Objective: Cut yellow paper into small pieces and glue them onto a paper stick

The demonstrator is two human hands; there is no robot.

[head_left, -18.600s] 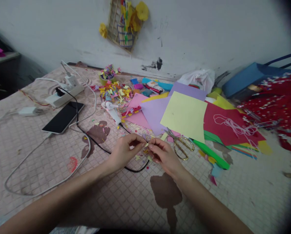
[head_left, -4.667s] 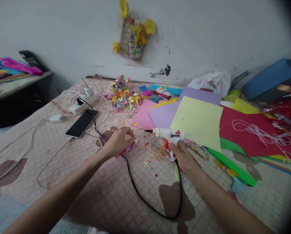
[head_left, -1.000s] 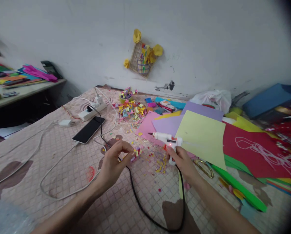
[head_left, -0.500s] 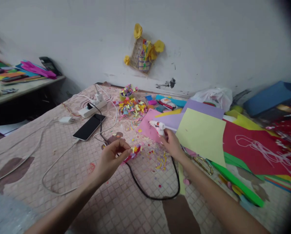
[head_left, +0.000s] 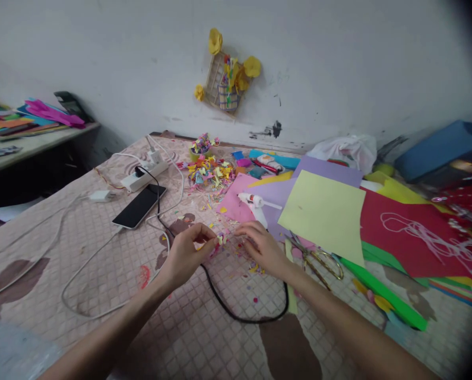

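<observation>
My left hand (head_left: 190,248) pinches a small piece decorated with coloured paper bits (head_left: 219,243), pink, yellow and purple, near the table's middle. Just right of that piece is my right hand (head_left: 262,245), its fingers slightly curled and spread, with nothing clearly visible between them. The white glue gun (head_left: 255,200) lies on the pink paper (head_left: 234,200) beyond my right hand. Gold-handled scissors (head_left: 319,260) rest to the right of my right hand. Small paper scraps are scattered under and around both hands.
A phone (head_left: 140,206) and a power strip (head_left: 145,176) with cables lie at the left. A black cord (head_left: 236,318) loops in front of my hands. Coloured sheets (head_left: 325,216) cover the right. Paper pieces (head_left: 210,171) are heaped at the back, near a small filled pot (head_left: 200,150).
My right hand has let go of the glue gun and moved down and left, close to the decorated piece. The scissors now show more fully. The whole view has shifted slightly.
</observation>
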